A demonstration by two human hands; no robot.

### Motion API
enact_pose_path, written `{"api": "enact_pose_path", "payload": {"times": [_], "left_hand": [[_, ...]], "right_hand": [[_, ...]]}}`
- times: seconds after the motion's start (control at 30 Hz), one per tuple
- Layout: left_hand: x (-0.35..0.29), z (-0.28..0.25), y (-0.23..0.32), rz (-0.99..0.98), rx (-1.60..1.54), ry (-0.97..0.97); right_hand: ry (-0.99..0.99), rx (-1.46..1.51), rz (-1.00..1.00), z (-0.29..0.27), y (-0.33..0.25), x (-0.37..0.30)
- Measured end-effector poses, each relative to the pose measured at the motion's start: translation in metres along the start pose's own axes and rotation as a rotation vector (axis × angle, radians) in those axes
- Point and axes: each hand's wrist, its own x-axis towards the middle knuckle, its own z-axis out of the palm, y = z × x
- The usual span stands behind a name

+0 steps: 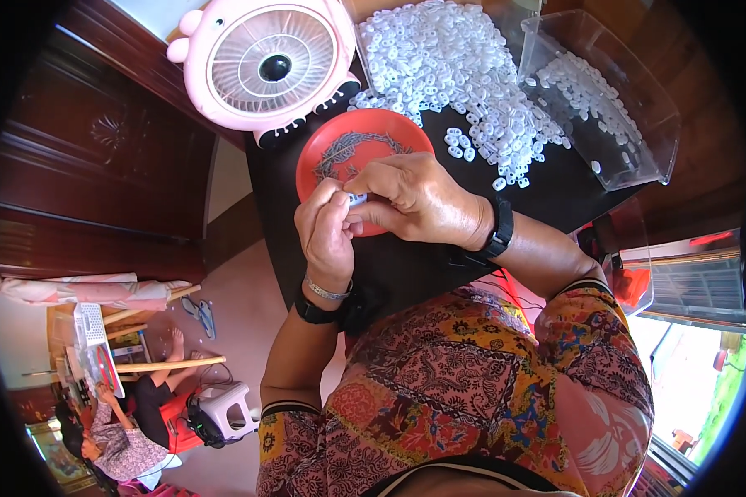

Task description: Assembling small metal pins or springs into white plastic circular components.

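Note:
My left hand (327, 232) is closed, pinching a small white oval plastic piece with dark openings (357, 199) between thumb and fingers. Against the same piece, my right hand (427, 200) has its thumb and forefinger brought together; whatever lies between those fingertips is hidden. Both hands are over the near part of a red plastic bowl (308, 161). Inside the bowl, many thin grey metal pieces (340, 151) lie in a ring, too small to name exactly.
A big heap of white plastic pieces (439, 58) covers the dark table's (398, 273) far side. Right of it, a clear bin (646, 99) on its side holds more. A pink animal-shaped fan (199, 70) stands far left. At lower left, another person (128, 439) sits by a white stool (236, 410).

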Motion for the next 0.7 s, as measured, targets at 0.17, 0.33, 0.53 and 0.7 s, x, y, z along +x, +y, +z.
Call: {"api": "enact_pose_path", "payload": {"times": [0.17, 0.33, 0.53, 0.7], "left_hand": [[-0.002, -0.002, -0.004, 0.010, 0.013, -0.024], [-0.002, 0.003, 0.000, 0.014, -0.010, 0.008], [0.003, -0.005, -0.010, 0.202, 0.103, 0.018], [0.002, 0.002, -0.004, 0.180, 0.108, 0.022]], "right_hand": [[0.000, 0.000, 0.015, 0.001, 0.001, -0.002], [-0.019, 0.050, 0.006, -0.002, 0.001, 0.000], [-0.033, 0.167, 0.076, 0.002, 0.009, 0.000], [-0.014, 0.206, 0.038, -0.003, 0.007, 0.001]]}}
